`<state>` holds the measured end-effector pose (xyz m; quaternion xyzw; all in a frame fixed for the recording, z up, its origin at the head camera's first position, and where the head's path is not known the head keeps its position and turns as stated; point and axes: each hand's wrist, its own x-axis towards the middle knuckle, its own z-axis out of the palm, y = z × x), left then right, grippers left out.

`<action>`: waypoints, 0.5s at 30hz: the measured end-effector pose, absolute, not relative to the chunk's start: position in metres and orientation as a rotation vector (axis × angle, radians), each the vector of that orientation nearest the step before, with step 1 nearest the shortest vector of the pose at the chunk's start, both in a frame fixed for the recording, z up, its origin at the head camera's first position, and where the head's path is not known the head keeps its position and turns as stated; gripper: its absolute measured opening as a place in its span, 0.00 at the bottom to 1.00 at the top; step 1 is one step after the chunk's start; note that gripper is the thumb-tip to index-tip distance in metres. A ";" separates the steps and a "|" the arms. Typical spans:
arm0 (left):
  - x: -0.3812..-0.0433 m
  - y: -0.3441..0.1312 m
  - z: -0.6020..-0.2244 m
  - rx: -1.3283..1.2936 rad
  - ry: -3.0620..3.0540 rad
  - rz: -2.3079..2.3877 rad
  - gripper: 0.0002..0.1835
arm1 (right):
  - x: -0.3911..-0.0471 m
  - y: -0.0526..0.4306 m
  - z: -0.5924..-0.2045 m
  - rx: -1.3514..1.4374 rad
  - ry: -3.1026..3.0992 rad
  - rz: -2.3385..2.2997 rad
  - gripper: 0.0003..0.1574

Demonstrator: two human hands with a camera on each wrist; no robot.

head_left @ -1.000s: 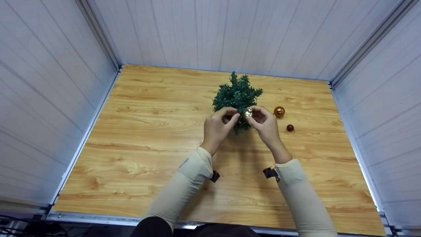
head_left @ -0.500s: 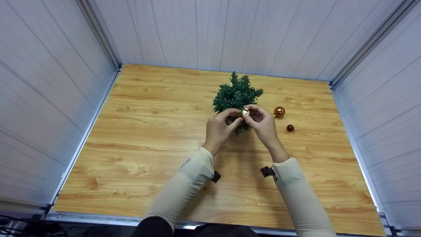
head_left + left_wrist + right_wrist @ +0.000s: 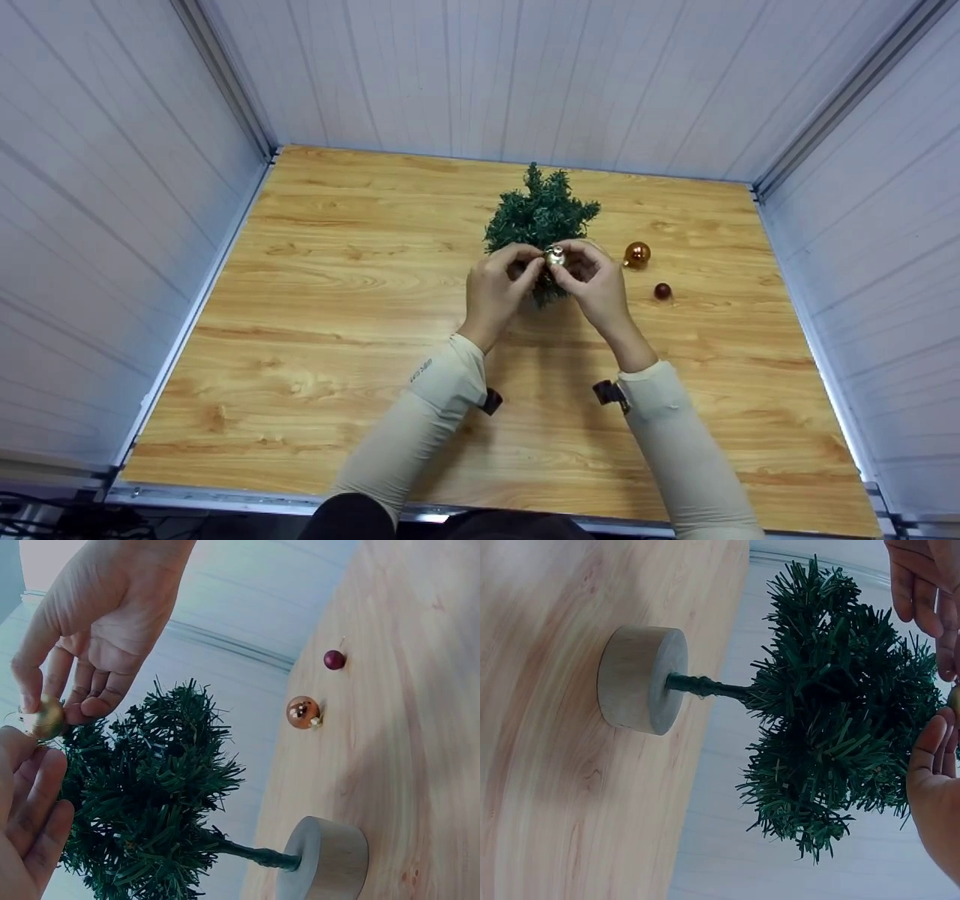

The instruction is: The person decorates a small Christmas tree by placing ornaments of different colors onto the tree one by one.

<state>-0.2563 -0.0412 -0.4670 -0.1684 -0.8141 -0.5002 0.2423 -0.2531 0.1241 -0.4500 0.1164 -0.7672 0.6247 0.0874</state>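
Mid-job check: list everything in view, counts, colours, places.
Table: one, brown, centre.
Tree: one, green, on the table.
Tree base: one, pale, beneath the tree.
Gold ball: one, gold, by the tree's near side.
Orange ball: one, orange, right of the tree.
Red ball: one, dark red, nearer the person than the orange ball.
Walls: three, whitish, back and sides.
Rails: several, grey, table edges.
Cables: several, black, lower left.
Sleeves: two, beige, forearms.
Wrist cameras: two, black, at sleeve ends.
Left hand: one, bare, at gold ball.
Right hand: one, bare, pinching the gold ball.
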 end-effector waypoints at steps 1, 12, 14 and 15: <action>-0.256 -0.041 -0.466 -0.459 -2.216 -1.380 0.06 | -0.252 0.124 -0.449 0.350 -2.288 1.850 0.18; -0.257 -0.044 -0.451 -0.510 -2.105 -1.612 0.08 | -0.230 0.112 -0.423 0.377 -2.310 1.728 0.15; -0.257 -0.044 -0.448 -0.518 -2.099 -1.627 0.08 | -0.228 0.112 -0.423 0.396 -2.312 1.701 0.15; -0.257 -0.045 -0.447 -0.523 -2.099 -1.623 0.08 | -0.228 0.112 -0.424 0.405 -2.313 1.692 0.15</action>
